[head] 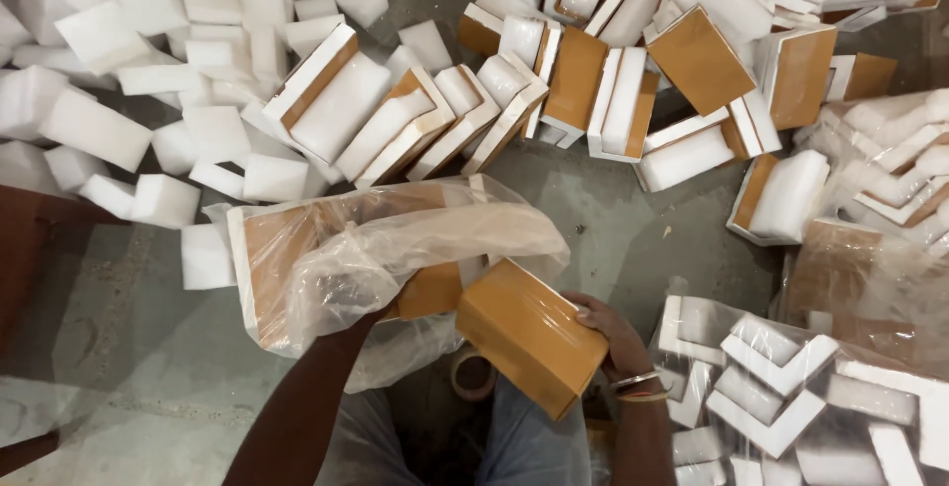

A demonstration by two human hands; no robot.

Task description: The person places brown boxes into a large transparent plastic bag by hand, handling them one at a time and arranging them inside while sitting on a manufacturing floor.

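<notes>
My right hand (611,333) grips a tan cardboard-faced foam block (529,336) by its right edge, holding it tilted just below a clear plastic bag (395,249). My left hand is hidden inside that bag; only my left forearm (306,397) shows, reaching up into the bag's mouth. The bag holds a large white foam frame with a brown cardboard face (287,249). A second tan piece (430,290) shows through the plastic near where the left hand sits.
Loose white foam blocks (148,71) lie heaped at the upper left. Foam-and-cardboard corner pieces (554,71) lean in rows across the top. Bagged white L-shaped foam corners (781,387) lie at the lower right. A tape roll (473,375) lies on the grey concrete floor (129,348) between my knees.
</notes>
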